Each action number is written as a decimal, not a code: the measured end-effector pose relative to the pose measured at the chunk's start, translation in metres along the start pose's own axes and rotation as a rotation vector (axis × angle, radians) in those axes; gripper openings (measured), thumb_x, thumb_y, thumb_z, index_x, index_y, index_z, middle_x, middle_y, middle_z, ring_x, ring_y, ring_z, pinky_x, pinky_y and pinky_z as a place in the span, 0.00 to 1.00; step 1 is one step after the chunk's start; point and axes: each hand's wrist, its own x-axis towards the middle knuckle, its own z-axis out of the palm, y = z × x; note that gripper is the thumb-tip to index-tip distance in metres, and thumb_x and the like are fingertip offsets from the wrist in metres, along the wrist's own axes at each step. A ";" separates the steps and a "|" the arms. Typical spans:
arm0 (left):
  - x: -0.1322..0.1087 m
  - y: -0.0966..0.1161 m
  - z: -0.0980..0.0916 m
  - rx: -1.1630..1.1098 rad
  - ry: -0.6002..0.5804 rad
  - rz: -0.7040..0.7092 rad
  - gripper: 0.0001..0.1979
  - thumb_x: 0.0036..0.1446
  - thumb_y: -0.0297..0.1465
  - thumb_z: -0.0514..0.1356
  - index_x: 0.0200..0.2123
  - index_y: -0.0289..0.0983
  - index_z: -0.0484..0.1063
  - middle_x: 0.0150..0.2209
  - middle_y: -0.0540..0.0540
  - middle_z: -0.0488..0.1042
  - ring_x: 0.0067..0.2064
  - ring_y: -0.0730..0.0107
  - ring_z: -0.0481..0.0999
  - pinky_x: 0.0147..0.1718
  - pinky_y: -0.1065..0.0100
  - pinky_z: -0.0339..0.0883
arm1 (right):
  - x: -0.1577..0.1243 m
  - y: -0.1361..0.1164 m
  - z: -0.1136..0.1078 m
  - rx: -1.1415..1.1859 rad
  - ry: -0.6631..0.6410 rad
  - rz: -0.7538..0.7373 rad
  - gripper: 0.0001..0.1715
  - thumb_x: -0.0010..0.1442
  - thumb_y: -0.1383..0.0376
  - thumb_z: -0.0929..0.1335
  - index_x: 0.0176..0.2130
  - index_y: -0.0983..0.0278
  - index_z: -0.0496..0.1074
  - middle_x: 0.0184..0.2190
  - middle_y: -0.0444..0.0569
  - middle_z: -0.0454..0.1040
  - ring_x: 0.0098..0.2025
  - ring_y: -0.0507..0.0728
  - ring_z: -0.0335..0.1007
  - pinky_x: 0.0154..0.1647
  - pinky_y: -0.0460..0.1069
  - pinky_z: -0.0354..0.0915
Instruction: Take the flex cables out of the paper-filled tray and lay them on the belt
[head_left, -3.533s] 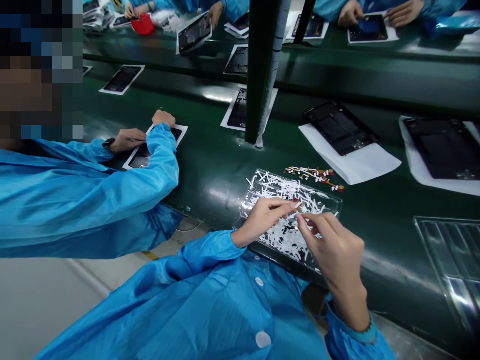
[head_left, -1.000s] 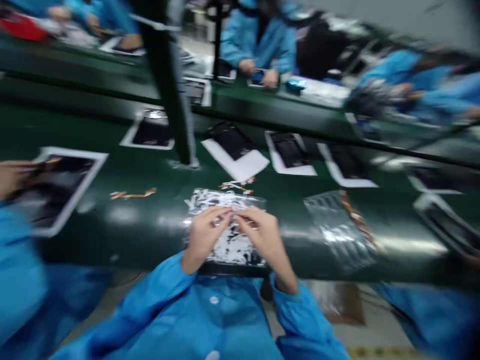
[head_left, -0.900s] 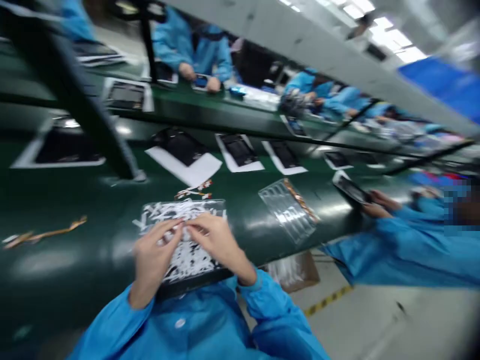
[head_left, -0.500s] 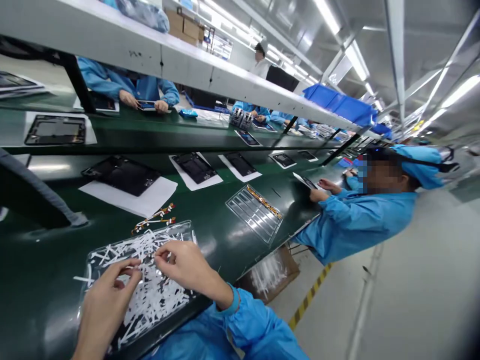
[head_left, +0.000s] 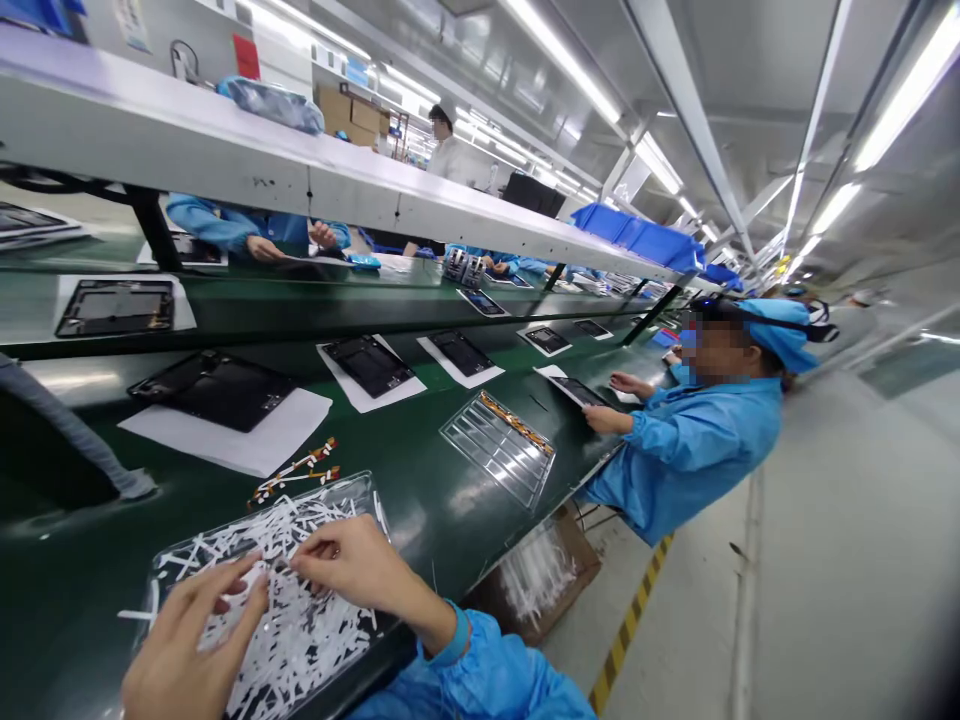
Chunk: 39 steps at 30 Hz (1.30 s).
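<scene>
My left hand (head_left: 196,635) is over the left part of a clear plastic tray (head_left: 367,487) heaped with thin white strips (head_left: 300,640). Its thumb and fingers are curved and stand a little apart. My right hand (head_left: 356,565) comes in from the right, its thumb and forefinger pinched together close to the left fingertips. Whatever is in that pinch is too small to make out against the strips. Just behind the tray lie several orange-and-white flex cables (head_left: 300,468).
Dark tablet housings (head_left: 367,365) lie on white sheets along the green bench (head_left: 405,460). A clear compartment tray (head_left: 499,450) holds more flex cables. At right, a co-worker (head_left: 675,440) handles a dark panel. A box of white strips (head_left: 536,570) stands below the bench edge.
The camera view has shifted, moving the bench slightly left and down in the picture. My left thumb and fingers have parted a little. My right hand stays pinched over the tray.
</scene>
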 end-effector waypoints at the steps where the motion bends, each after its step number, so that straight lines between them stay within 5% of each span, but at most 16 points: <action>1: -0.004 -0.004 0.001 0.038 -0.007 0.117 0.17 0.67 0.38 0.51 0.49 0.49 0.78 0.45 0.50 0.82 0.43 0.58 0.82 0.38 0.61 0.76 | 0.000 0.001 0.001 0.035 -0.012 0.015 0.19 0.61 0.51 0.72 0.39 0.64 0.81 0.22 0.41 0.72 0.26 0.52 0.73 0.31 0.45 0.68; 6: -0.013 -0.023 0.008 0.217 0.043 0.508 0.24 0.67 0.25 0.45 0.46 0.45 0.81 0.47 0.46 0.82 0.49 0.59 0.80 0.50 0.59 0.70 | -0.001 0.000 0.004 0.130 -0.033 0.049 0.12 0.61 0.60 0.70 0.40 0.65 0.81 0.24 0.42 0.73 0.25 0.52 0.73 0.30 0.45 0.70; 18: -0.016 -0.018 0.008 0.392 0.014 0.509 0.27 0.66 0.23 0.44 0.42 0.47 0.82 0.46 0.48 0.82 0.47 0.65 0.80 0.37 0.68 0.68 | -0.005 0.003 0.014 0.095 -0.036 0.047 0.10 0.61 0.63 0.70 0.40 0.66 0.80 0.22 0.41 0.72 0.25 0.52 0.72 0.30 0.45 0.69; 21: -0.012 -0.013 -0.001 0.382 -0.084 0.391 0.29 0.65 0.23 0.41 0.40 0.47 0.82 0.45 0.47 0.81 0.44 0.67 0.80 0.31 0.70 0.66 | -0.005 0.005 0.008 -0.013 0.046 0.009 0.06 0.58 0.67 0.71 0.37 0.64 0.81 0.25 0.41 0.73 0.30 0.51 0.72 0.36 0.44 0.66; 26: 0.004 -0.004 -0.007 0.123 -0.272 -0.200 0.18 0.63 0.38 0.51 0.45 0.44 0.80 0.46 0.47 0.80 0.35 0.66 0.80 0.27 0.71 0.69 | -0.007 0.006 -0.006 -0.109 0.103 -0.041 0.06 0.58 0.67 0.71 0.35 0.62 0.81 0.28 0.41 0.76 0.33 0.51 0.69 0.37 0.44 0.63; 29: 0.015 0.003 -0.004 -0.229 -0.305 -0.434 0.26 0.54 0.49 0.59 0.51 0.41 0.77 0.46 0.45 0.82 0.36 0.62 0.82 0.29 0.69 0.75 | -0.008 0.005 -0.004 -0.083 0.040 -0.055 0.07 0.60 0.66 0.70 0.36 0.62 0.81 0.27 0.41 0.77 0.32 0.51 0.71 0.37 0.44 0.64; 34: 0.019 0.009 -0.001 -0.451 -0.311 -0.415 0.27 0.45 0.58 0.65 0.34 0.40 0.81 0.38 0.45 0.84 0.38 0.56 0.84 0.36 0.66 0.79 | -0.008 0.004 0.005 -0.054 -0.004 -0.071 0.10 0.62 0.61 0.70 0.39 0.62 0.81 0.28 0.41 0.78 0.32 0.51 0.73 0.36 0.44 0.66; 39: 0.025 0.007 -0.009 -0.438 -0.186 -0.359 0.25 0.47 0.57 0.66 0.31 0.40 0.81 0.33 0.47 0.84 0.34 0.59 0.82 0.32 0.67 0.77 | -0.005 0.007 0.000 -0.085 -0.006 -0.063 0.09 0.58 0.60 0.74 0.36 0.62 0.82 0.27 0.42 0.77 0.32 0.52 0.73 0.34 0.44 0.65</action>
